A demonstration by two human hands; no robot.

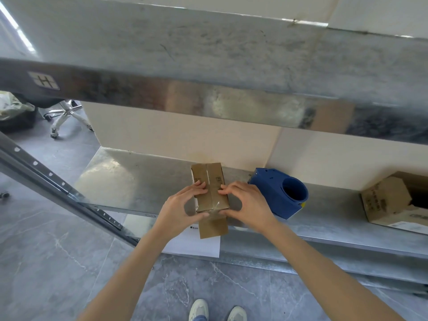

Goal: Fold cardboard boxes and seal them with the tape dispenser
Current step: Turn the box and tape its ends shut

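Observation:
A small brown cardboard box (209, 181) lies on the metal shelf (129, 179), its top flaps closed along a centre seam covered by clear tape. My left hand (181, 208) grips its left near corner, fingers on top and thumb on the front face. My right hand (246, 206) holds the right near corner the same way. Clear tape shines at the front edge between my thumbs. A blue tape dispenser (281, 193) rests on the shelf just right of my right hand, untouched.
An open cardboard carton (391, 202) sits at the shelf's right end. A higher metal shelf (208, 66) overhangs the work area. A white sheet (196, 245) hangs below the shelf's front lip. A slanted steel upright (58, 188) and an office chair base (67, 117) stand at left.

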